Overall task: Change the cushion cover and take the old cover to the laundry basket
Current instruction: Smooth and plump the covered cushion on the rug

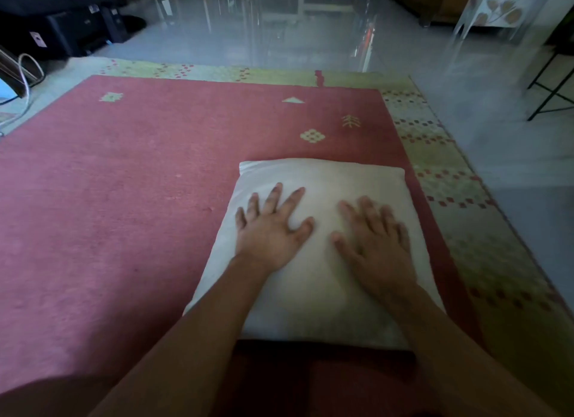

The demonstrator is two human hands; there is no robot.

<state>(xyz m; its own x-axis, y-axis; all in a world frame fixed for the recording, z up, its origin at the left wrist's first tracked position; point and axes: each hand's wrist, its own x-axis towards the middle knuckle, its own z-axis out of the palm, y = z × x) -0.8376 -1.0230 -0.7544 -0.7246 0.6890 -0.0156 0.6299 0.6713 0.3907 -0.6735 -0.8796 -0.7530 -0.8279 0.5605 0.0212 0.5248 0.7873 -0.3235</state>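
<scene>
A red rug fills the left and centre of the frame. The white cushion lies lower centre-right on it. The left hand and right hand press flat on the cushion, fingers spread, gripping nothing. This is probably smoothing. The next move needs a cover, but I cannot tell whether one is on. No laundry basket shows.

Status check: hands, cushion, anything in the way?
Both open: left hand and right hand flat on plain white square fabric cushion. Cushion on red woven rug. Nothing else on it.
</scene>
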